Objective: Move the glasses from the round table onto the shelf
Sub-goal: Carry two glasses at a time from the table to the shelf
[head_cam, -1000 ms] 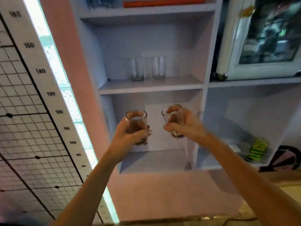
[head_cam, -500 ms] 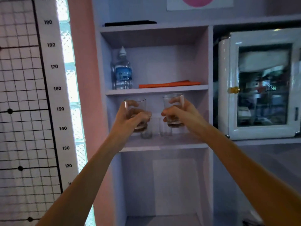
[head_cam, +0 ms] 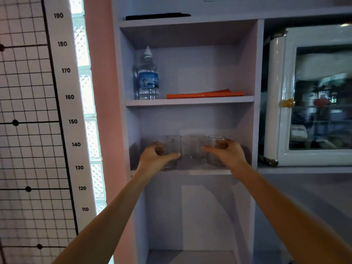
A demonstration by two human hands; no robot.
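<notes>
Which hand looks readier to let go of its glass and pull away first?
Probably the right hand. Its fingers look looser on its glass, which seems down on the shelf. The left hand wraps its glass tightly near the front edge.

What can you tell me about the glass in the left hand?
The glass is a short, clear, empty-looking tumbler with a round open rim and a thick base. It stands upright at the left front of the middle shelf, seemingly on the board. The left hand wraps around it. Another glass stands just behind.
</notes>
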